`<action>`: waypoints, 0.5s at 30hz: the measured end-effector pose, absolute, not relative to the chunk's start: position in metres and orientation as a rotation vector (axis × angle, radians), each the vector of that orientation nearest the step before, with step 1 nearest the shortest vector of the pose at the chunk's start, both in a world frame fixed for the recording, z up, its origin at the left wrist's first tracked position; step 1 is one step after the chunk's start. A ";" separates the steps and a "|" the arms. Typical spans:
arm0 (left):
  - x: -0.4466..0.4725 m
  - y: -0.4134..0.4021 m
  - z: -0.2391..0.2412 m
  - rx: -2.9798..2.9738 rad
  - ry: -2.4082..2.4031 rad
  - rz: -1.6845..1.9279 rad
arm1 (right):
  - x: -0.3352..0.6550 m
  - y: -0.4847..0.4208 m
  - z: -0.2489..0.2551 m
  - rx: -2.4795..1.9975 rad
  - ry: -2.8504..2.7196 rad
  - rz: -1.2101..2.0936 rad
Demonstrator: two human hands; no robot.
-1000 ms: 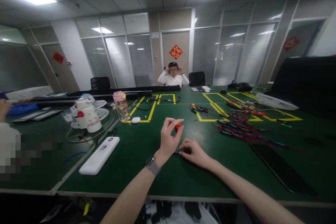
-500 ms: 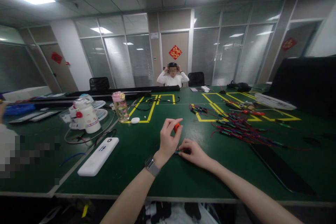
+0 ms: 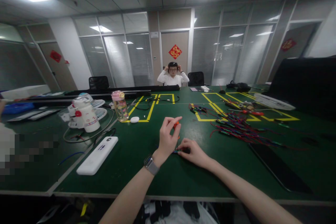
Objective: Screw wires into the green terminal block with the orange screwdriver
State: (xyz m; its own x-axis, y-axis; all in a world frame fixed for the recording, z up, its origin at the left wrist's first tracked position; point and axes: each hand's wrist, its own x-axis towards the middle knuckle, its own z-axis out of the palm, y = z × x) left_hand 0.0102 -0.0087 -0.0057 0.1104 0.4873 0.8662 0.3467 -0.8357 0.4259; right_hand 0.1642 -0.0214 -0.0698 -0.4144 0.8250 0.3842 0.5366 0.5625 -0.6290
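My left hand [image 3: 167, 135], with a watch on its wrist, is closed on an upright screwdriver [image 3: 176, 125] with an orange handle. Its thin shaft points down toward a small green terminal piece [image 3: 175, 151] on the table. My right hand [image 3: 193, 151] rests on the tabletop, thumb and fingers pinching the end of that piece. My left hand hides part of the piece and most of the handle. Whether the tip touches the piece I cannot tell.
Red and dark wires with green pieces [image 3: 233, 126] lie in a pile to the right, near a black flat panel [image 3: 279, 168]. A white power bank [image 3: 97, 155], a pink-lidded bottle [image 3: 120, 106] and a white jug [image 3: 88, 115] stand left. A person [image 3: 173, 77] sits opposite.
The screwdriver has turned slightly in my left fingers, and more of its orange handle and its shaft show now. My right hand stays in place.
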 end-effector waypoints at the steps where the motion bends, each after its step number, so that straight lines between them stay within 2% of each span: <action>1: 0.010 -0.009 -0.006 2.247 0.831 1.816 | 0.164 -0.022 -0.070 -1.085 -2.118 0.546; 15: 0.009 -0.010 -0.004 2.228 0.874 1.830 | 0.164 -0.021 -0.071 -1.094 -2.100 0.573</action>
